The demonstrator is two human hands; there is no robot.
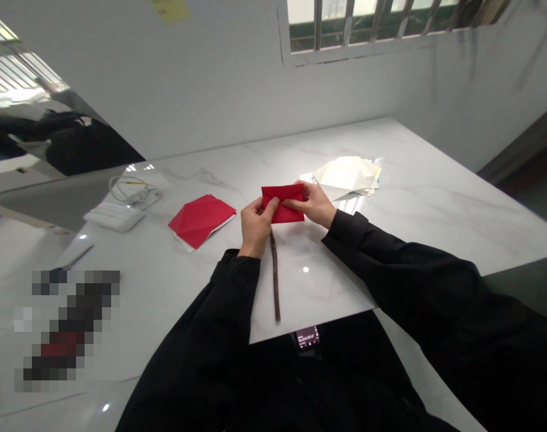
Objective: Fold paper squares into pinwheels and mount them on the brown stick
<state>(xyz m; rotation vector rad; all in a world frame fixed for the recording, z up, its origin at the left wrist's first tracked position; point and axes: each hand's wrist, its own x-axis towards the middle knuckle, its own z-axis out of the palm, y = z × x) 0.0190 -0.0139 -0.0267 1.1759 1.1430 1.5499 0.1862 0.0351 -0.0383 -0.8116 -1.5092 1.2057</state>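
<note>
I hold a folded red paper just above the white marble table, near its middle. My left hand pinches the paper's left edge, thumb on top. My right hand pinches its right side with thumb and fingers. A thin dark brown stick lies on the table below my left hand, running toward the front edge. Black sleeves cover both arms.
A second folded red paper lies to the left. A stack of white and pale papers sits behind my right hand. A white power strip with a coiled cable rests at far left. A small screen shows at the table's front edge.
</note>
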